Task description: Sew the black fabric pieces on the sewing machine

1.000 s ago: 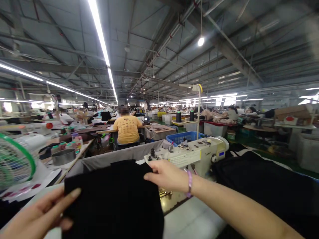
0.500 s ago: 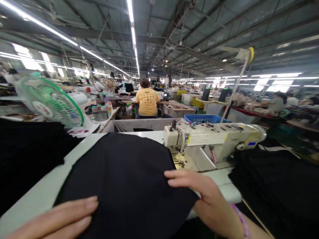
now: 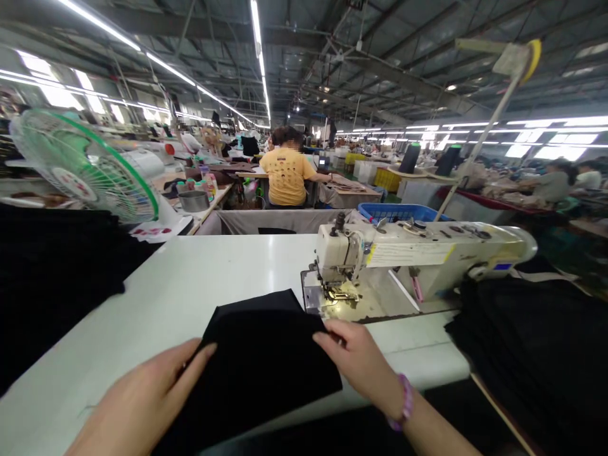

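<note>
A piece of black fabric (image 3: 261, 354) lies flat on the white sewing table (image 3: 190, 278), its far corner close to the needle plate of the cream sewing machine (image 3: 408, 256). My left hand (image 3: 147, 399) rests on the fabric's left edge, fingers stretched out together. On the right edge sits my right hand (image 3: 361, 361), fingers bent onto the cloth, a purple bracelet on its wrist. The machine's lit needle area (image 3: 339, 294) is just beyond my right fingertips.
Piles of black cloth lie at the left (image 3: 52, 272) and at the right (image 3: 536, 354). A green fan (image 3: 80, 164) stands at the back left. A person in a yellow shirt (image 3: 287, 174) sits ahead with their back turned. A blue basket (image 3: 394, 212) is behind the machine.
The fabric, held up in the air a second ago, has come down onto the table and now lies smaller and flatter before the machine. Both hands came down with it.
</note>
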{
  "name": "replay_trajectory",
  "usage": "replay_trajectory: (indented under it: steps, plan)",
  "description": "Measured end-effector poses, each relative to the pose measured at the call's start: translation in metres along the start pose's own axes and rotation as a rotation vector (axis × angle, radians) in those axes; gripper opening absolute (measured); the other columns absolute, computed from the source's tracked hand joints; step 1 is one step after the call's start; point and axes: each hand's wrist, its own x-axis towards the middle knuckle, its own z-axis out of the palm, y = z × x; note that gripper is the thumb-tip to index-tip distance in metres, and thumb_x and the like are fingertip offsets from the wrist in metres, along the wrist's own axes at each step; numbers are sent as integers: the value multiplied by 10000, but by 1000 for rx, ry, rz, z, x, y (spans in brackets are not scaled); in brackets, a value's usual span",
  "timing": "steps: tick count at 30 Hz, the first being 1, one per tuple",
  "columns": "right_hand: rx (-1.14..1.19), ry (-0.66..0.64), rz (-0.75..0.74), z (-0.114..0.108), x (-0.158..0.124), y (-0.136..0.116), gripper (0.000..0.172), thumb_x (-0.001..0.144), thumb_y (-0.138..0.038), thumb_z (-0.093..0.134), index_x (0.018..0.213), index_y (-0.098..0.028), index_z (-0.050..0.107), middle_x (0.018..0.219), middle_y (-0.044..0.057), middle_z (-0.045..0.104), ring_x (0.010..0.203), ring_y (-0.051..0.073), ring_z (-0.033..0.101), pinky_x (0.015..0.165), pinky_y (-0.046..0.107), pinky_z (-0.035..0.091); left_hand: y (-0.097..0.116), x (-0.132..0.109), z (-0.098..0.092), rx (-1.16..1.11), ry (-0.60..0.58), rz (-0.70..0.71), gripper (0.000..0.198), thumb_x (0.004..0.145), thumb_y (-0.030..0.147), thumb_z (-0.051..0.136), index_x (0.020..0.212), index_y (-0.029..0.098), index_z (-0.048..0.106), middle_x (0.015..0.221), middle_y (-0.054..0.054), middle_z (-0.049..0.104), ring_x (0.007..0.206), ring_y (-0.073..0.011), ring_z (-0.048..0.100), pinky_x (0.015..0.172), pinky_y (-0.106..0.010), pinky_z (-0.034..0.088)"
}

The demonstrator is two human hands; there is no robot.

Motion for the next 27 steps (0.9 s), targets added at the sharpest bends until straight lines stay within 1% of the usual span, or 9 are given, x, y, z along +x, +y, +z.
replay_trajectory:
  steps: [2,4,7,10,15,17,19,22,27]
  plan:
    - [-19,11,47,19,36,2,284,935,-290,609,663,-211,617,574,-51,530,581,136,538,569,240,396,6,32,-6,196,-51,-21,456,855,510,290,860,249,664,899,-125,753,859,-380,710,721,-456,504]
    - [-30,31,68,39,64,9,205,901,-240,643,698,-213,645,662,-27,589,670,159,579,655,260,436,4,60,-2,230,-27,4,408,837,457,301,846,214,629,968,-187,710,921,-415,681,739,-488,490]
    - [-37,73,76,62,86,17,96,815,-128,687,760,-204,668,944,54,666,957,232,610,892,347,456,-11,92,15,15,-9,75,295,721,490,470,774,221,580,1008,-192,672,969,-399,645,808,-483,490]
    - [-6,99,76,71,87,22,124,776,-90,694,766,-207,653,1108,92,656,1146,283,553,1041,444,391,-24,105,29,-133,-47,98,209,652,453,540,701,250,527,833,-108,676,827,-322,654,772,-428,506]
    - [172,146,92,68,71,27,162,724,-63,685,693,-201,606,1280,112,614,1290,283,490,1130,459,326,-11,82,28,-353,75,135,181,745,431,476,766,260,532,801,-52,647,807,-261,630,786,-376,507]
    - [279,163,112,65,63,27,97,747,-109,666,754,-198,630,1279,108,625,1259,267,536,1091,438,386,-3,66,21,-561,174,142,193,748,449,555,758,257,571,821,-46,641,828,-244,626,813,-342,507]
    - [392,153,127,61,56,24,82,815,-213,638,890,-196,665,1142,91,694,1105,246,642,963,401,497,4,51,13,-809,241,112,197,677,428,703,712,252,620,886,-47,666,888,-239,640,844,-308,505]
    - [520,154,132,53,47,16,289,907,-416,572,1047,-186,676,1025,84,733,964,240,696,846,365,553,11,34,5,-1045,242,-16,271,548,399,847,670,241,663,1094,-57,699,1081,-268,631,927,-288,495]
    - [502,399,48,35,29,6,322,877,-494,638,899,-197,758,1238,126,687,1177,278,613,1029,406,480,23,14,3,-1326,195,-230,409,551,396,903,872,209,732,1205,-66,706,1112,-251,646,923,-261,509]
